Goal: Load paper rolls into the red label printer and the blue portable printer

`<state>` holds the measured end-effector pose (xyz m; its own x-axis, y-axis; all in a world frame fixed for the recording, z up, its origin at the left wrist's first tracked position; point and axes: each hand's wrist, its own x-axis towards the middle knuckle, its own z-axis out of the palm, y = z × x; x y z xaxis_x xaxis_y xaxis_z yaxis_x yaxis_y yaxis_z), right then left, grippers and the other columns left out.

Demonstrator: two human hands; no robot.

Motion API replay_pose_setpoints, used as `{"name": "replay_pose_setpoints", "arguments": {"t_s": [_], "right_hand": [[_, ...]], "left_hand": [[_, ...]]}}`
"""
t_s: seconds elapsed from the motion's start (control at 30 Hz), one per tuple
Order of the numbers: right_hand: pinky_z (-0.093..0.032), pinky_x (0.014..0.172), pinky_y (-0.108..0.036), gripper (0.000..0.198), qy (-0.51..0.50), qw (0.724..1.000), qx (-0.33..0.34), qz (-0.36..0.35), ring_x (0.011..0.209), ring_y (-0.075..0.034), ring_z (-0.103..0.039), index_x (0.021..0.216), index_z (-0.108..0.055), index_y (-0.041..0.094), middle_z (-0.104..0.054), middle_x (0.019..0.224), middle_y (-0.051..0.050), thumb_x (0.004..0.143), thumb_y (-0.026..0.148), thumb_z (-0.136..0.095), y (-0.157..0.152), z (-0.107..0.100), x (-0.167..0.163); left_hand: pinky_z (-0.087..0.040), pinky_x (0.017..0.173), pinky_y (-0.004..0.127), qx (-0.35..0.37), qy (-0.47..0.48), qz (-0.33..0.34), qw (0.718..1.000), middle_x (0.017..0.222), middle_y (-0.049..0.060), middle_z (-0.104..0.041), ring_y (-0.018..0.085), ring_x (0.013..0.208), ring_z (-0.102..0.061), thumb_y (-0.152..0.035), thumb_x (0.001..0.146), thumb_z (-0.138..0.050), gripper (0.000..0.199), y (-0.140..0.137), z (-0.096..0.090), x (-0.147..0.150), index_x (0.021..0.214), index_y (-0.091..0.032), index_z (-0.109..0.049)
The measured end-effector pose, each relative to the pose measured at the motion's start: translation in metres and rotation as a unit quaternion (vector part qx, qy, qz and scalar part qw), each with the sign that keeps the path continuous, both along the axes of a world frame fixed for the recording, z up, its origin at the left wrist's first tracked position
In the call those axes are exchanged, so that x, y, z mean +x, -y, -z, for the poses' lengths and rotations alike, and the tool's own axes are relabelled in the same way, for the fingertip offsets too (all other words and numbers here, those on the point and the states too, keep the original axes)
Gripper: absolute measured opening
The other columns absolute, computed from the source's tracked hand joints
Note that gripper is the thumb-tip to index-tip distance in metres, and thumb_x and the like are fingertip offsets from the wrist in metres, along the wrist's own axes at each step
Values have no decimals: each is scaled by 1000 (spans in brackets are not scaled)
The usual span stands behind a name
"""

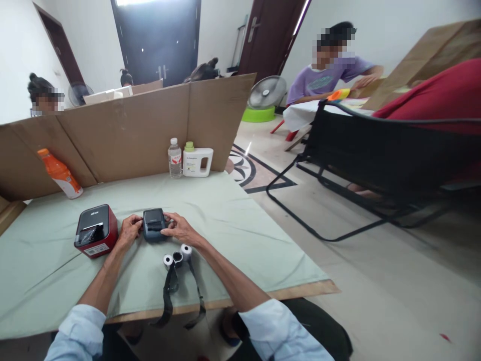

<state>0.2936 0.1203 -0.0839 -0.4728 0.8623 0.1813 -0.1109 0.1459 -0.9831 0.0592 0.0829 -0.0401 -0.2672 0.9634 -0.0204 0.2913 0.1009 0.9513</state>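
The small dark device [154, 225] is a compact, boxy unit with rounded corners, black on its upper part and slate grey-blue toward the front. A faint pale marking, too small to read, sits on the flat upper panel, and a glossy black strip crosses the middle. It appears to rest upright on the pale green cloth covering the table [240, 225], its top and its front both turned toward the viewer. It lies between the left hand [130, 229] and the right hand [181, 229], with fingers at both sides; whether any cover is loose cannot be told.
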Motion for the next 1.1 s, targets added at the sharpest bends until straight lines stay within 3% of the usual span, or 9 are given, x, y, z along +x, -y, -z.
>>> {"name": "replay_pose_setpoints", "arguments": {"t_s": [0.23,0.47,0.73,1.1], "right_hand": [[-55,72,-31,83,-24,998,-48,-23,75,-12,-58,137,-66,23,-59,120,-7,60,36,-93,-3,1,1],[-56,83,-39,75,47,997,29,62,82,-17,-59,138,-66,20,-61,117,-7,69,41,-86,1,5,-8],[-57,63,-30,83,-21,996,-85,-31,71,-12,-61,141,-64,21,-65,120,-11,67,45,-92,-6,3,5],[-56,67,-30,84,-10,999,-38,-11,76,-13,-59,140,-66,24,-61,126,-10,63,43,-92,-1,10,4]], "left_hand": [[-41,41,20,-12,2,-8,1000,59,-2,-63,13,51,-57,-30,68,-73,19,2,-3,2,78,-15,-68],[-43,44,21,-17,-9,-24,1000,60,-2,-63,14,54,-59,-28,71,-71,13,2,-1,4,77,-16,-68],[-42,44,20,-22,0,-14,1000,60,-2,-63,13,53,-58,-29,68,-74,16,2,-4,4,76,-16,-68],[-43,45,20,-32,15,-13,999,61,-1,-66,13,54,-60,-27,66,-78,19,-2,-1,1,76,-15,-69]]}}
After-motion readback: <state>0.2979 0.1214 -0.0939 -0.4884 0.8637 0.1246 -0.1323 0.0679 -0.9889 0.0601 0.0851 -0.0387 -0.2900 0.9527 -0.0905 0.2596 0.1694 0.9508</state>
